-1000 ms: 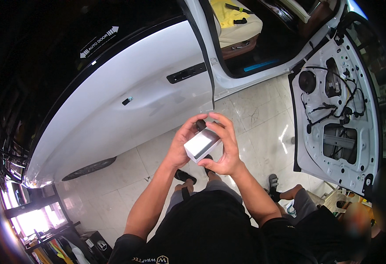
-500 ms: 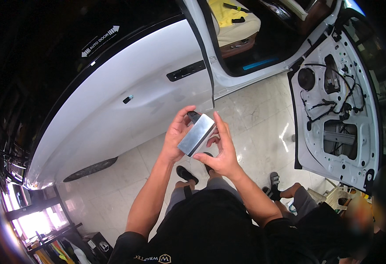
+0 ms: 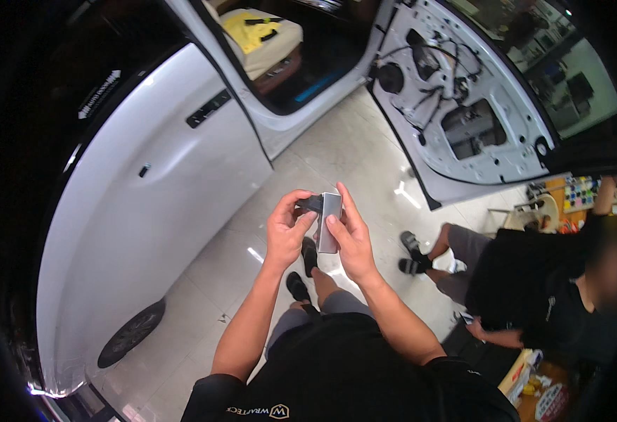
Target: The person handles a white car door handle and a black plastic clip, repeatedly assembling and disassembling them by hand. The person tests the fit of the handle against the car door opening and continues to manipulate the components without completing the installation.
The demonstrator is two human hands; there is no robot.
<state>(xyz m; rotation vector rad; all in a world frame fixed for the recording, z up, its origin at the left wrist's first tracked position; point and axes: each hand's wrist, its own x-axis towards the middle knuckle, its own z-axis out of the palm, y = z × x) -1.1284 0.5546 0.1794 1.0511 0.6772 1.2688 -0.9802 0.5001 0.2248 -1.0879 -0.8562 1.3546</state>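
Note:
In the middle of the head view I hold a small silver rectangular block with a dark plastic piece beside it, against its left side. My left hand has fingers curled round the dark piece. My right hand grips the silver block, thumb pressed on its face. My fingers hide part of both items. Both are held above the floor, in front of my body.
A white car door lies to the left; behind the open doorway is a seat with a yellow cloth. An open door with exposed wiring stands at the right, a co-worker below it. Shelving with small items is behind them.
My view has swung rightward, bringing more of the co-worker into sight. The silver block has turned from diagonal to nearly lengthwise, narrower to view, and my left thumb has moved onto the dark piece.

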